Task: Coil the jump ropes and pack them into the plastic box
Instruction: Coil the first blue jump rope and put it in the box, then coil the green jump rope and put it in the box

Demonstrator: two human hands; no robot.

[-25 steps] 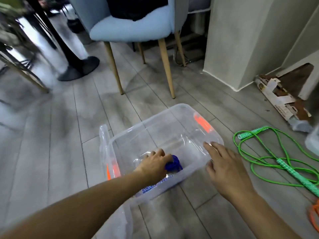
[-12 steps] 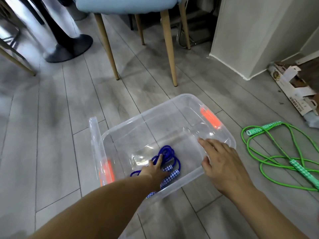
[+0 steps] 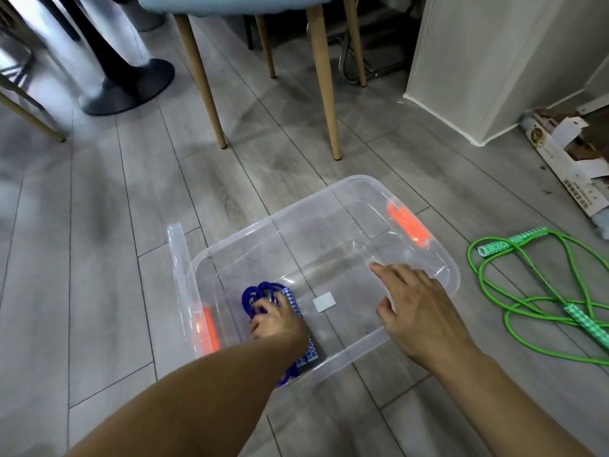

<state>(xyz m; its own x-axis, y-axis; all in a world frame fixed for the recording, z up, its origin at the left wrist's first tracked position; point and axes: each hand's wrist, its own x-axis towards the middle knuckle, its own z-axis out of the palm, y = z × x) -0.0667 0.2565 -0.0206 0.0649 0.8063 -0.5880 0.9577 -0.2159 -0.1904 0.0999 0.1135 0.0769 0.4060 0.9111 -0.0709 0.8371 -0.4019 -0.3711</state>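
The left hand (image 3: 276, 321) reaches into the clear plastic box (image 3: 451, 275) on the floor, its fingers curled on the coiled blue jump rope (image 3: 255, 293) at the box's near left corner. The right hand (image 3: 418, 308) rests on the near rim, fingers relaxed. A green jump rope (image 3: 487, 278) lies loose on the floor to the right.

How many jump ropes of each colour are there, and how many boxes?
Blue jump rope: 1, coiled inside the box under the left hand
Green jump rope: 1, loose on the floor to the right of the box
Clear plastic box: 1, with the right hand at its near right edge
Total: 3 things
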